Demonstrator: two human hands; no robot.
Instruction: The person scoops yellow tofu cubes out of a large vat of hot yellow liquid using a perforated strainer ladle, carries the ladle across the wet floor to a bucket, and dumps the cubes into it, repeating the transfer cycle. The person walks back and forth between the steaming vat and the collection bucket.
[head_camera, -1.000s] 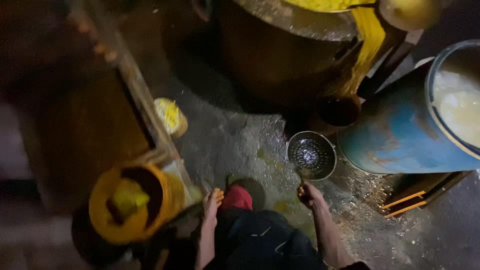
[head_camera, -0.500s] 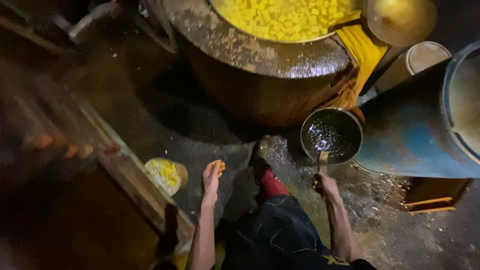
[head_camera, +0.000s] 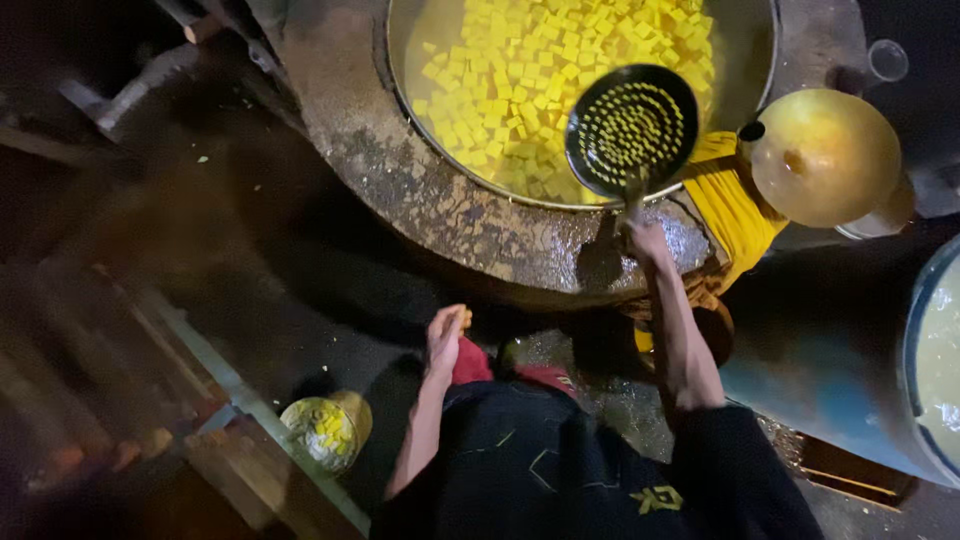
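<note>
My right hand (head_camera: 648, 240) grips the handle of a round black perforated skimmer (head_camera: 630, 128), held over the near edge of a big metal pan (head_camera: 400, 70) full of yellow cubes (head_camera: 500, 70) in liquid. The pan sits in a rough, stained stone stove top (head_camera: 430, 210). My left hand (head_camera: 445, 333) hangs free in front of me with loosely curled fingers and an orange-tinted thumb, holding nothing. Below it my dark clothing and red footwear (head_camera: 470, 365) show.
A yellow cloth (head_camera: 735, 205) drapes off the stove's right side beside a round golden lid (head_camera: 825, 155). A blue drum (head_camera: 850, 380) of pale liquid stands at right. A small bowl of yellow pieces (head_camera: 322, 430) sits on the wet floor by a wooden ledge (head_camera: 230, 400).
My right hand has lifted the skimmer from beside the blue drum up over the pan of yellow cubes. The view has tilted up toward the stove.
</note>
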